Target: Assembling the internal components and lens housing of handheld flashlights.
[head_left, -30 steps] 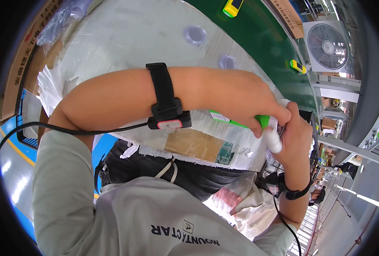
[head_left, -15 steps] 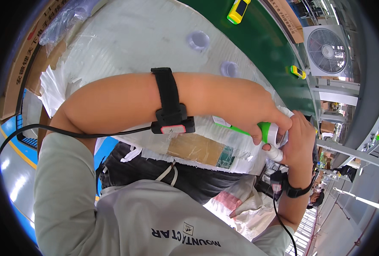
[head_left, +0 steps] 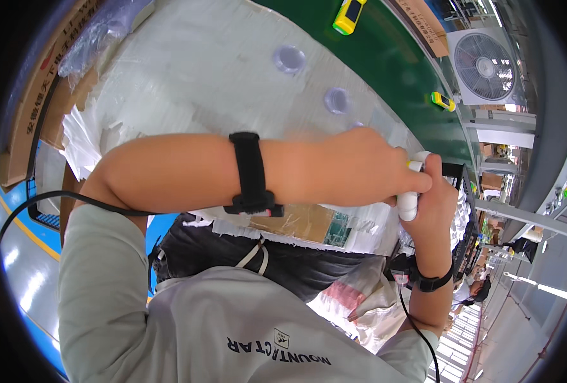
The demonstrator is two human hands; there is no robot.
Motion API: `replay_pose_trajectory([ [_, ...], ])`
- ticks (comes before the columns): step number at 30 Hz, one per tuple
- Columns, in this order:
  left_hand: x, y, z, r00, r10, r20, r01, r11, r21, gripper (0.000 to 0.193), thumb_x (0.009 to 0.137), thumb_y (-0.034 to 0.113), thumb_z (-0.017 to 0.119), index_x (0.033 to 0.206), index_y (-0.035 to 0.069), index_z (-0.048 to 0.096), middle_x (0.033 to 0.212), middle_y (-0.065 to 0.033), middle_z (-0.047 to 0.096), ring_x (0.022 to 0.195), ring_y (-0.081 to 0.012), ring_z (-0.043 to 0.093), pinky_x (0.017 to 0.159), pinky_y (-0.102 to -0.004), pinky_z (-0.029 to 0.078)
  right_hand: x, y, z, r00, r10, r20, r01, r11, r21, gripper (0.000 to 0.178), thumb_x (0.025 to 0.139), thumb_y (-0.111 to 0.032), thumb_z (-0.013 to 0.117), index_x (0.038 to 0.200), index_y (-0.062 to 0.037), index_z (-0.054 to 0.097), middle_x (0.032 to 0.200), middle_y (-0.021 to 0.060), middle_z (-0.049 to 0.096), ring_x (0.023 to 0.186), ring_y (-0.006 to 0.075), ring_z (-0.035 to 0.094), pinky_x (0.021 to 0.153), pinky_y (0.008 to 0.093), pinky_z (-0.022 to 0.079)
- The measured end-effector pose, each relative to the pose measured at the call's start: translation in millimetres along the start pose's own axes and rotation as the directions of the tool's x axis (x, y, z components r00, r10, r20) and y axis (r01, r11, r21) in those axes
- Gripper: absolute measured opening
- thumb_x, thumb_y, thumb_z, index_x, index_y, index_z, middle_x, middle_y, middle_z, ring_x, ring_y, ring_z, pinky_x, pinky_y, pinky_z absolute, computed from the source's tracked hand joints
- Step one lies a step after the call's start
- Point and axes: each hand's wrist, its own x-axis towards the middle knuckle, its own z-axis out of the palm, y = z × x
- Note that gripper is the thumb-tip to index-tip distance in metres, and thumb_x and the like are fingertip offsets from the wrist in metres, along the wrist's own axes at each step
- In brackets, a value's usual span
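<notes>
My two hands meet at the right of the table. My left hand (head_left: pixel 370 167) reaches across from the left, palm down, with its fingers curled in. It covers nearly all of a handheld device with green and white parts, of which only a small yellow and white patch (head_left: pixel 415 165) may show between the hands. My right hand (head_left: pixel 431 191) closes in from the right, its fingers bent around the same spot. White covers (head_left: pixel 408 207) wrap its thumb and a finger. The contact between fingertips and device is hidden.
On the green strip (head_left: pixel 395 76) lie a yellow-green handheld device (head_left: pixel 348 16) and another yellow device (head_left: pixel 443 101). Clear round plastic rings (head_left: pixel 289 59) sit on the film-covered table (head_left: pixel 188 76). Cardboard boxes (head_left: pixel 34 96) with plastic bags stand left; a black crate (head_left: pixel 463 204) is right.
The left hand has turned over the device, hiding its green and white end. The right hand has moved slightly left and closed in. The view has shifted a little.
</notes>
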Motion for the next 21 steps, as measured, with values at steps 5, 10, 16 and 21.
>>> replay_pose_trajectory([
  [5, 4, 7, -6, 0.989, -0.104, 0.108, 0.14, 0.895, -0.424, 0.052, 0.071, 0.032, 0.074, 0.114, 0.011, 0.05, 0.088, -0.0119, 0.061, 0.08, -0.0292, 0.063, 0.067, -0.0386, 0.049, -12, 33, 6, 0.945, -0.233, -0.228, 0.282, 0.937, 0.209, 0.063, 0.075, -0.064, 0.055, 0.097, -0.0053, 0.058, 0.062, 0.0086, 0.051, 0.05, 0.0251, 0.052, 0.046, 0.0329, 0.039],
  [10, 7, 17, -21, 0.731, 0.04, 0.681, 0.47, 0.695, -0.545, 0.063, 0.069, 0.027, 0.074, 0.12, 0.004, 0.045, 0.097, -0.0176, 0.062, 0.088, -0.0307, 0.063, 0.072, -0.0391, 0.048, -27, 34, -20, 0.863, -0.413, -0.293, 0.496, 0.803, 0.331, 0.084, 0.067, -0.082, 0.045, 0.093, -0.0033, 0.059, 0.063, 0.0079, 0.05, 0.051, 0.0244, 0.048, 0.048, 0.0341, 0.036],
  [16, 3, 48, -12, 0.878, -0.247, 0.409, 0.307, 0.948, -0.089, 0.042, 0.07, 0.016, 0.067, 0.105, 0.004, 0.048, 0.08, -0.0139, 0.062, 0.064, -0.0348, 0.061, 0.055, -0.0426, 0.047, -57, 14, -7, 0.951, 0.074, -0.301, 0.079, 0.881, 0.466, 0.072, 0.081, -0.067, 0.046, 0.099, 0.0021, 0.057, 0.072, 0.0099, 0.059, 0.06, 0.022, 0.059, 0.055, 0.03, 0.046],
  [21, 6, 59, -9, 0.947, -0.255, 0.196, 0.187, 0.931, 0.313, 0.058, 0.063, 0.015, 0.073, 0.115, 0.006, 0.047, 0.081, -0.0138, 0.059, 0.072, -0.0307, 0.061, 0.059, -0.0384, 0.048, -59, -2, 6, 0.896, 0.339, -0.288, -0.055, 0.727, 0.685, 0.059, 0.086, -0.056, 0.046, 0.102, 0.0008, 0.055, 0.073, 0.0106, 0.058, 0.062, 0.0191, 0.058, 0.056, 0.0278, 0.045],
])
